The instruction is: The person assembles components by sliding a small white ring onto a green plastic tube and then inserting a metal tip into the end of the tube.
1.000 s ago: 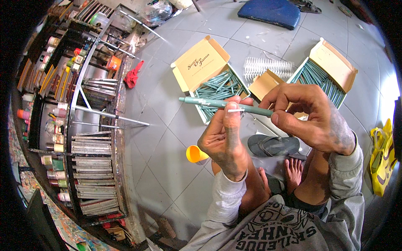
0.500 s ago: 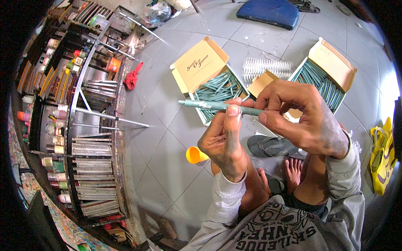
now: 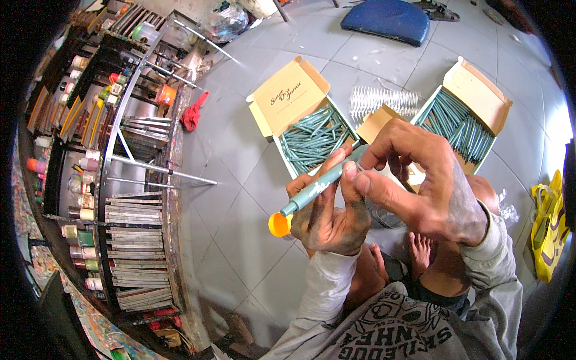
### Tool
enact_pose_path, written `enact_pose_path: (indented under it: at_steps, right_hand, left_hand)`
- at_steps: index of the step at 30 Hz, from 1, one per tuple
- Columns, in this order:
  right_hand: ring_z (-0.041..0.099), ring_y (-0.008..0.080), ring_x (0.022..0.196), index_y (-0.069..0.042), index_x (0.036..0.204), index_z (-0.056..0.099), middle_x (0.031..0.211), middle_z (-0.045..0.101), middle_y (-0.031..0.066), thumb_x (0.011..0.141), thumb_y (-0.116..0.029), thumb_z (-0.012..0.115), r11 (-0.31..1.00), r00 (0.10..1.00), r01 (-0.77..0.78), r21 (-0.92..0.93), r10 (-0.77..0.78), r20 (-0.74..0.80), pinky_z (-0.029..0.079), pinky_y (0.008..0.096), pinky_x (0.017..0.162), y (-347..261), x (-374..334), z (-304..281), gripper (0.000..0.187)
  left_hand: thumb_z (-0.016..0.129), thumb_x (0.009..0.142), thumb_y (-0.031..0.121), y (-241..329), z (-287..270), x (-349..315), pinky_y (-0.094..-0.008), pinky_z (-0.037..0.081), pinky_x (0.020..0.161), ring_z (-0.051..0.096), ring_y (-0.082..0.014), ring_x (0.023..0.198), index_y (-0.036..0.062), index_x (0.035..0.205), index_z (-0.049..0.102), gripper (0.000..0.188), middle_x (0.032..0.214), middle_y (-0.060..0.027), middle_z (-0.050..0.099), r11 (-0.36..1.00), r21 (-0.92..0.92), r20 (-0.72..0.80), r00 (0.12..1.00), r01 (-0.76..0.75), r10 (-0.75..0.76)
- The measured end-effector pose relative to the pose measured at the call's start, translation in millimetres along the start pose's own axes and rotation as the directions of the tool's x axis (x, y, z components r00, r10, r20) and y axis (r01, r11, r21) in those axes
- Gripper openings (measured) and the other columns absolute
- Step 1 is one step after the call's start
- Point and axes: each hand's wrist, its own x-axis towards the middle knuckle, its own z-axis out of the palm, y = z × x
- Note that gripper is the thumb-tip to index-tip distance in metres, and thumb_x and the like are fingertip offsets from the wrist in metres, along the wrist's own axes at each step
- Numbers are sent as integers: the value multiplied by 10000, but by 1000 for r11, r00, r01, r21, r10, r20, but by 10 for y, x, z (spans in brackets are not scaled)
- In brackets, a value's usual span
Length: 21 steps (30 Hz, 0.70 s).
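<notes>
A teal-green pen (image 3: pixel 312 195) with white printing slants across the middle of the view, its near end pointing down and left. My left hand (image 3: pixel 337 223) grips it, thumb on top and fingers underneath. At the pen's far upper end, the thumb and forefinger of my right hand (image 3: pixel 427 183) pinch together; that end is partly hidden by them. Beyond my hands, an open cardboard box (image 3: pixel 303 90) holds many loose teal pens. Another open box (image 3: pixel 474 99), farther right, is filled with similar pens lying more in rows.
Clear ribbed plastic holders (image 3: pixel 384 101) lie between the boxes. A yellow cup (image 3: pixel 279 224) is just left of my left hand. Racks of jars and stacked frames (image 3: pixel 135 240) line the left side. A blue cushion (image 3: pixel 385 21) lies far off, a yellow bag (image 3: pixel 547 225) at right.
The pen has swung from nearly level to a steep slant, its left end now lower and nearer. My left hand has turned with it; my right hand remains at the other end.
</notes>
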Motion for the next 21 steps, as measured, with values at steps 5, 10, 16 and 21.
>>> enact_pose_path:
  at_steps: [5,10,16,21]
  right_hand:
    - [510,61,704,5,942,682,826,614,22,901,-210,720,983,997,-80,166,76,30,412,240,618,68,-19,-17,222]
    - [518,34,700,24,934,685,798,633,9,907,-190,714,970,990,-140,197,133,51,418,221,622,35,-25,-50,218]
    - [529,30,671,24,900,692,753,634,1,890,-182,732,968,987,-158,194,156,24,424,208,606,22,-18,-40,210]
    - [529,25,677,23,870,679,767,639,-9,874,-141,704,925,964,-265,271,265,36,428,197,605,39,-28,-23,166]
  left_hand:
    - [687,918,27,62,64,10,-306,486,802,735,-225,912,-43,1016,724,126,1014,-170,757,962,-253,-60,990,105,-124]
    - [680,914,4,59,68,10,-345,532,851,726,-291,938,-79,1021,711,138,1042,-209,741,927,-354,-52,987,122,-150]
    - [699,912,50,10,17,-24,-317,462,807,722,-215,942,-19,1083,714,185,1058,-150,753,976,-215,-1,999,44,-45]
    - [717,903,79,-29,-23,-7,-313,434,793,729,-202,937,12,1124,704,231,1082,-137,751,986,-157,43,997,-53,60]
